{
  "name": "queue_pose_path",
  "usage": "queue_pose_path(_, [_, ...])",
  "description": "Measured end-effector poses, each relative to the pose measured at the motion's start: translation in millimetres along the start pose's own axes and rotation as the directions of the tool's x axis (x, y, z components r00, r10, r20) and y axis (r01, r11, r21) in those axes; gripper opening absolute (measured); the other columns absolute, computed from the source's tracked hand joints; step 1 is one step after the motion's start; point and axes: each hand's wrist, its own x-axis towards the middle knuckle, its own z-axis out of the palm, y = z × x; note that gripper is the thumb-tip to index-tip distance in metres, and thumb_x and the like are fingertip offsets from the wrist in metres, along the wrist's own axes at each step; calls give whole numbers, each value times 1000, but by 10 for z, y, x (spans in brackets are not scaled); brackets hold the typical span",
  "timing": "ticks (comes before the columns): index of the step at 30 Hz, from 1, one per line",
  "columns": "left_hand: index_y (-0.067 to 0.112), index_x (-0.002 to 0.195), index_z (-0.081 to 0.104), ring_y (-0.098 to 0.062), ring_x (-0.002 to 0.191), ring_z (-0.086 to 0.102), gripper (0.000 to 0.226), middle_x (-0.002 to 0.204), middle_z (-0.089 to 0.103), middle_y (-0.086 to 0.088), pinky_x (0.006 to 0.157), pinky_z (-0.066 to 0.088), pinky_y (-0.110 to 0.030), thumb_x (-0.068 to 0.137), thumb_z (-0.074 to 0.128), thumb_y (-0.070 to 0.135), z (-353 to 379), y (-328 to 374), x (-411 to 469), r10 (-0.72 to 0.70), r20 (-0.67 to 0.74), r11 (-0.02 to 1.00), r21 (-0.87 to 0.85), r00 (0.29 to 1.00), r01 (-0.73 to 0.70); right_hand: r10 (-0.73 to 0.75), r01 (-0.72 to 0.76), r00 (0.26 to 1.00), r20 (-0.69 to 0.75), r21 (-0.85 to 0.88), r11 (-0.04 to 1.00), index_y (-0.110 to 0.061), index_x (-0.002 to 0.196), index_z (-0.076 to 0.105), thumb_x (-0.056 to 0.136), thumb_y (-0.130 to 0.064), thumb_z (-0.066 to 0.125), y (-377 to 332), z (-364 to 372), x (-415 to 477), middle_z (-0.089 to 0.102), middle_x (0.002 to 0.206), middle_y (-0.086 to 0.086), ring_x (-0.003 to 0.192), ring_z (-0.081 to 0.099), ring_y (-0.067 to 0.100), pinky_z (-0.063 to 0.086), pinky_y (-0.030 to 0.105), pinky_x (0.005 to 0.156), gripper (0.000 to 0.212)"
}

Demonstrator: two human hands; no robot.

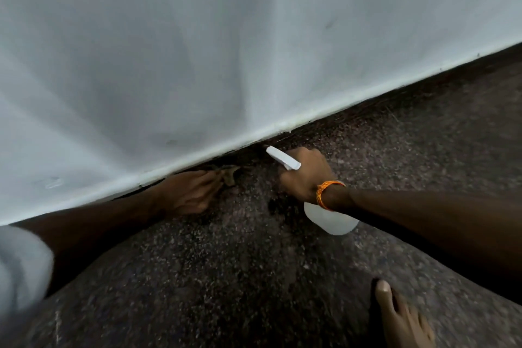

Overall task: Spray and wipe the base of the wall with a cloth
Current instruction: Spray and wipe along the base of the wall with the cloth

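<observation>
A pale wall (197, 51) meets the dark speckled floor (254, 277) along a white base strip (282, 124) that runs diagonally from lower left to upper right. My left hand (189, 192) holds a small brownish cloth (230, 174) against the floor right at the wall's base. My right hand (303, 175), with an orange thread band on the wrist, grips a white spray bottle (330, 220). The bottle's white nozzle head (282, 161) points up-left at the wall base, just right of the cloth.
A bare foot (401, 316) rests on the floor at the bottom right. A light sleeve (22, 271) shows at the lower left edge. Dark grime lines the gap under the base strip.
</observation>
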Motion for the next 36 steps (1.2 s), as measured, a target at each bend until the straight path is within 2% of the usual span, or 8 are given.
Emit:
queue_pose_path(8, [-7, 105, 72, -34, 88, 69, 51, 104, 70, -25, 70, 59, -37, 99, 22, 4, -207, -43, 27, -76, -77, 995, -68, 994, 71, 45, -44, 999, 23, -57, 997, -13, 58, 47, 78, -12, 61, 194, -112, -41, 56, 60, 9, 56, 53, 31, 36, 29, 48, 24])
queue_pose_path(17, [-8, 102, 71, -36, 91, 66, 43, 109, 67, -27, 70, 58, -40, 86, 33, 5, -306, -94, 211, -75, 125, 996, -30, 989, 79, 92, -92, 996, 0, -43, 995, -13, 55, 44, 76, -14, 62, 358, -108, -42, 51, 55, 7, 48, 46, 25, 31, 28, 46, 28])
queue_pose_path(22, [-8, 118, 61, -34, 96, 57, 44, 124, 58, -25, 67, 55, -41, 90, 28, 4, -211, -113, 961, -57, -9, 998, 39, 998, 57, 62, -62, 997, -54, 14, 998, -14, 57, 40, 77, -28, 59, 497, -110, -73, 53, 56, 10, 52, 50, 32, 28, 30, 45, 31])
queue_pose_path(26, [4, 115, 67, -26, 94, 58, 38, 117, 64, -15, 66, 53, -34, 90, 38, 6, -417, -156, 1545, -91, -54, 996, -16, 994, 90, 81, -79, 993, -81, 28, 996, -14, 57, 38, 80, -15, 61, 591, -228, -129, 51, 55, 7, 52, 48, 31, 25, 31, 45, 32])
queue_pose_path(29, [-4, 125, 60, -33, 107, 54, 39, 136, 50, -22, 69, 56, -40, 93, 40, 3, -87, -152, 1429, -120, 94, 993, 27, 988, 118, 96, -93, 993, -64, 45, 995, -15, 56, 38, 78, -16, 61, 694, -299, -109, 52, 57, 8, 54, 50, 32, 28, 31, 46, 31])
queue_pose_path(31, [-6, 115, 67, -35, 107, 49, 39, 134, 40, -23, 75, 57, -44, 92, 36, 2, 457, -102, 1301, -154, 223, 987, 86, 963, 138, 99, -96, 994, -56, 43, 994, -15, 55, 38, 77, -16, 61, 790, -334, -87, 52, 57, 7, 53, 51, 31, 29, 31, 46, 32])
queue_pose_path(33, [-8, 112, 67, -35, 104, 49, 37, 127, 48, -24, 83, 56, -44, 93, 36, 2, 710, -114, 1311, -204, 189, 977, 109, 961, 186, 85, -85, 995, -43, 12, 996, -13, 54, 37, 77, -16, 61, 860, -400, -44, 50, 53, 6, 52, 52, 32, 28, 31, 45, 34])
queue_pose_path(36, [-8, 107, 66, -35, 92, 57, 30, 113, 62, -25, 71, 56, -44, 93, 40, 0, 170, -106, 1567, -118, 62, 993, -24, 991, 119, 60, -61, 998, -35, -31, 998, -13, 57, 44, 80, -18, 62, 929, -580, 51, 55, 56, 7, 53, 56, 31, 34, 32, 48, 30])
